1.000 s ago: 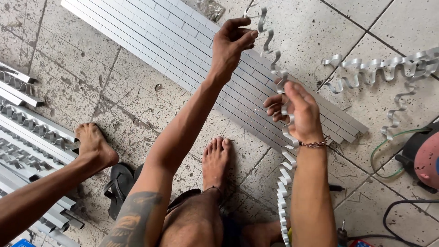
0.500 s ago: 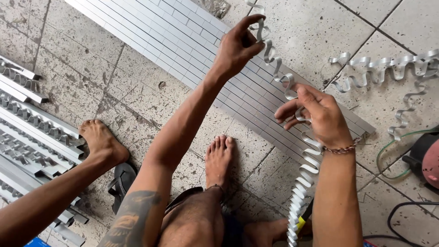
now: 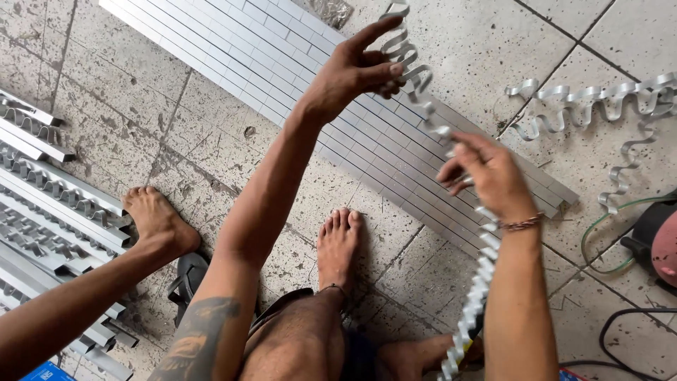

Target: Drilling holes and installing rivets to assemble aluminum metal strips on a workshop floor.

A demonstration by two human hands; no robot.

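Observation:
A long wavy strip of shiny metal (image 3: 471, 310) runs from near my lap up past both hands. My left hand (image 3: 352, 70) is stretched far forward and grips the strip's upper end between thumb and fingers. My right hand (image 3: 486, 173) pinches the same strip around its middle. Under the hands, a bundle of flat aluminium slats (image 3: 282, 63) lies diagonally on the tiled floor. My bare foot (image 3: 337, 243) rests on the floor below the slats.
More wavy metal strips (image 3: 592, 106) lie at the right. Assembled aluminium channels with wavy inserts (image 3: 49, 204) are stacked at the left, beside another bare foot (image 3: 155, 219). A red power tool (image 3: 659, 240) with cables sits at the right edge.
My left hand has slid a little right along the strip's top end. My right hand has stayed on the strip's middle, and the view has shifted slightly.

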